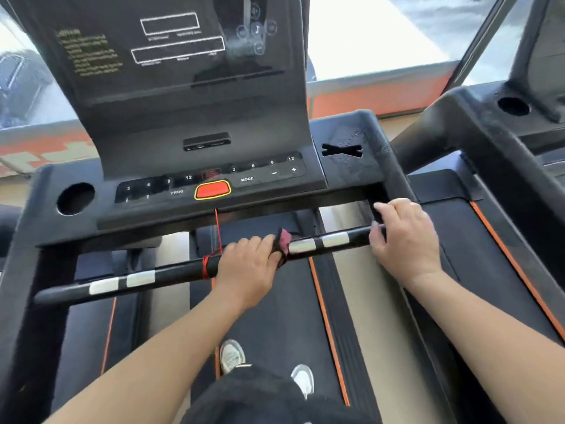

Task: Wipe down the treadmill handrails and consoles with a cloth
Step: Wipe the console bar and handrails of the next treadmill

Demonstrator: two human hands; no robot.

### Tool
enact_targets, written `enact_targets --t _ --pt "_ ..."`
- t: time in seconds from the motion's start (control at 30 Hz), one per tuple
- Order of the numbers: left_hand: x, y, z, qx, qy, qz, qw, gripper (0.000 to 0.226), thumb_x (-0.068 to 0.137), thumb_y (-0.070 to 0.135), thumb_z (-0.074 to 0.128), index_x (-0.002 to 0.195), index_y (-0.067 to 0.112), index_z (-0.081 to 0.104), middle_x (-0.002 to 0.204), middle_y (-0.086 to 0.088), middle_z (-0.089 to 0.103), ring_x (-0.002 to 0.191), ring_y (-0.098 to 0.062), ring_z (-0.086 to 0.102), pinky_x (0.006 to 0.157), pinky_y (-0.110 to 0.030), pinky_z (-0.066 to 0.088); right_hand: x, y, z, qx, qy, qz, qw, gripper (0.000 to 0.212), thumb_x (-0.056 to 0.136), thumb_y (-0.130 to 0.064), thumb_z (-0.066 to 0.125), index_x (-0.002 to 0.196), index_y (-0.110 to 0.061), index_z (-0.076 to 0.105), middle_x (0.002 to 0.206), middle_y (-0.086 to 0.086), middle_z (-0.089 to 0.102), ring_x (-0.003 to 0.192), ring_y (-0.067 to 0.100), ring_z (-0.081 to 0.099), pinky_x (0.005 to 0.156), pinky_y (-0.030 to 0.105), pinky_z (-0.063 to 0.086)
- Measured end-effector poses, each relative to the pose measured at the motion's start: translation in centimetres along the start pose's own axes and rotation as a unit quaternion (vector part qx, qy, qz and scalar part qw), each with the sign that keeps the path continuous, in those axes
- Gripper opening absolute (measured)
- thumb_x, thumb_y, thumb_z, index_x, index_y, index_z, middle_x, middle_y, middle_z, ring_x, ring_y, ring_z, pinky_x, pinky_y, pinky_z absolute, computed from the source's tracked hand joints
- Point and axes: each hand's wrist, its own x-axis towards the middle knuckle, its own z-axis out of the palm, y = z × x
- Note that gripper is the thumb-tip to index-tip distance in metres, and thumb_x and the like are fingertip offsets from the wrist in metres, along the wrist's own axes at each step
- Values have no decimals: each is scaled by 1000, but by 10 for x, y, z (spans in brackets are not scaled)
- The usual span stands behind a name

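**Cloth working along treadmill crossbar**

The dark maroon cloth is being clamped around the black, silver-banded front handrail by the left hand; the right hand is curling on the bar's end. The thin red safety cord beside the cloth risks snagging.

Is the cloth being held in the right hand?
No, the dark red cloth is bunched under the left hand on the front crossbar, while the right hand grips the bar's far end bare.
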Motion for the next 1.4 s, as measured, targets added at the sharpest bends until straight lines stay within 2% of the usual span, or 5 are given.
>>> enact_targets --t 0.3,0.5,1.03,1.23,1.4 --pt "36 60 -14 -80 -89 80 990 52 106 47 19 151 31 40 134 -1 61 119 -32 59 95 -44 48 -18 -42 15 67 -72 -78 992 12 88 -18 58 83 -11 67 86 6 60 80 33 59 68 46 52" --pt "56 66 -18 -69 -162 -106 979 50 104 45 13 108 26 59 113 -4 71 103 -35 66 79 -40 44 -14 9 -19 63 -56 21 996 7 87 -15 67 90 -11 72 91 3 62 84 29 59 72 39 53" --pt "186 106 -110 -522 93 -107 841 43 110 32 43 70 16 52 62 12 54 62 -6 45 67 -34 39 119 50 5 184 -91 305 930 32 100 -34 55 127 -19 62 120 2 57 116 25 55 90 41 48" --pt "232 114 -153 -342 215 59 913 32 109 38 40 91 22 61 65 5 60 59 -24 58 57 -38 47 150 57 28 188 -103 329 920 31 100 -41 52 123 -24 63 114 -2 57 108 24 59 90 43 52" --pt "228 130 -72 -146 26 155 977 48 105 44 34 121 16 70 138 -16 64 131 -40 56 103 -54 48 135 54 42 179 -122 303 928 38 96 -25 62 133 -25 58 119 3 55 113 30 58 83 48 52"
